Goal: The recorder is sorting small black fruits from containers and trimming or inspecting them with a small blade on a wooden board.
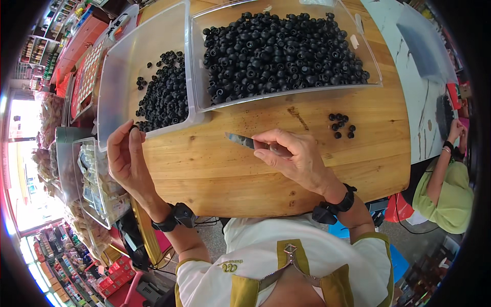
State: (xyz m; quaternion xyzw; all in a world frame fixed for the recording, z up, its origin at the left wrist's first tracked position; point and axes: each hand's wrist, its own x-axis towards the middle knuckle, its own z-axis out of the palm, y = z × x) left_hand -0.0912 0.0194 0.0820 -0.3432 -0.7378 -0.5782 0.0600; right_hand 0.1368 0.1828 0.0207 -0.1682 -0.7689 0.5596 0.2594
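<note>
Right hand point(299, 156) fingers clamped on small steel-bladed knife point(240, 140) over round wooden counter point(230, 174). Left hand point(125, 158) pinches one small black round piece point(134, 128) beside left clear plastic bin point(117, 77), part-filled; right clear bin point(365, 51) heaped with same pieces.

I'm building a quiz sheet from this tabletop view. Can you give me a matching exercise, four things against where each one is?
Things:
1. knife
2. left hand
3. small loose cluster of black pieces
4. fuller clear bin

Places:
A. bare wood, right of the right hand
B. far side of the table, right of the other bin
C. in the right hand
D. at the near corner of the less full bin

Pairs: 1-C, 2-D, 3-A, 4-B
</note>
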